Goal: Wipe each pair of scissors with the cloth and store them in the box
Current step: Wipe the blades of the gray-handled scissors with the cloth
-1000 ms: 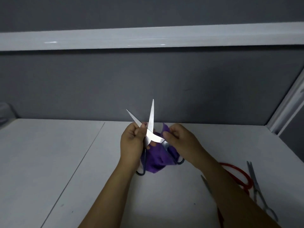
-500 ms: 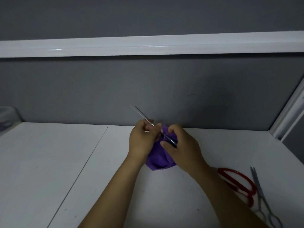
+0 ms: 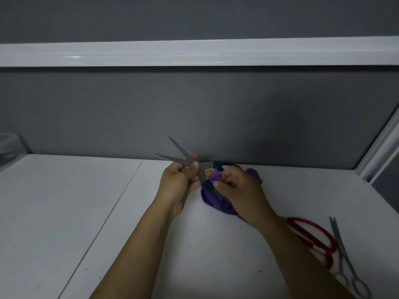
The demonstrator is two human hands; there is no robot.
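1. The blue-handled scissors (image 3: pixel 188 159) are held in the air above the far middle of the table (image 3: pixel 64 212), close in front of the grey wall (image 3: pixel 194 104). Their two blade tips point up and left with bare table below them.
2. The left hand (image 3: pixel 179 184) pinches the blades near the pivot, fingers curled round the metal. The right hand (image 3: pixel 239 190) is curled round the purple cloth (image 3: pixel 255 174) and the dark handle part beside it.
3. The blades are spread in a narrow V: flat, dull grey metal tapering to sharp points. The cloth is soft and bunched, hanging below the right hand just above the tabletop.
4. The table is smooth and white, with a thin seam (image 3: pixel 121 199) running from near left to far. Its left half is open surface.
5. At near right lie red-handled scissors (image 3: pixel 325 249), and just beside them slim all-metal scissors (image 3: pixel 341 251), well apart from the hands.
6. A translucent box (image 3: pixel 8 147) sits at the far left, cut by the frame edge.
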